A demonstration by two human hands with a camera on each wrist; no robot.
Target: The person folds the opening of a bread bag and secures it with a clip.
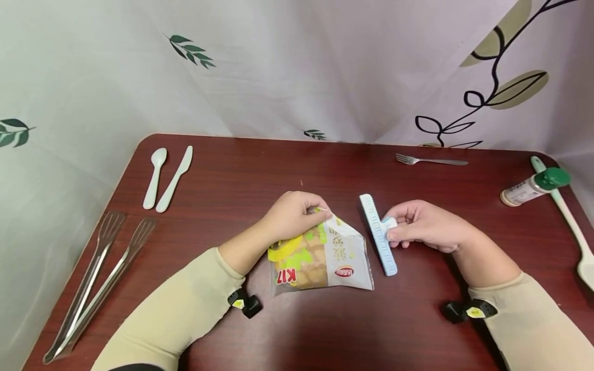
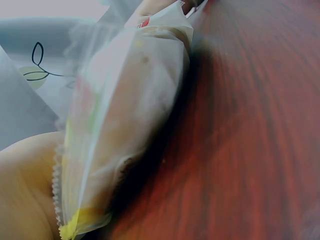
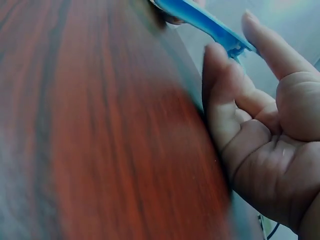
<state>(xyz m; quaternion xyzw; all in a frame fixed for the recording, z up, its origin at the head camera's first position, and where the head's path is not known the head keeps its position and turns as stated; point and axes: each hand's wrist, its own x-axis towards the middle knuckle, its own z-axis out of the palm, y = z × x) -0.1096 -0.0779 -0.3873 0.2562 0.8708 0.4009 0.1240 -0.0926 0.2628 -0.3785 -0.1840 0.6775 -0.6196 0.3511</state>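
Observation:
A clear bread packet [image 1: 306, 263] with yellow, green and white printing is in the middle of the head view, its contents pale brown. My left hand [image 1: 294, 214] grips its upper edge, thumb on the near face. The white end of the packet is folded at its top corner. In the left wrist view the wrapper [image 2: 135, 100] fills the middle, its crimped seam beside the hand. My right hand [image 1: 424, 226] pinches a long light-blue bag clip [image 1: 380, 237] by its handle, just right of the packet. The right wrist view shows the clip [image 3: 200, 17] between thumb and fingers.
Metal tongs [image 1: 88, 288] lie at the left, below a white spoon [image 1: 155, 175] and a white knife [image 1: 176, 178]. A fork [image 1: 431, 161] lies at the back. On the right, a green-capped shaker bottle [image 1: 524, 193] rests over a long-handled pale utensil [image 1: 571, 221]. A curtain hangs behind the table.

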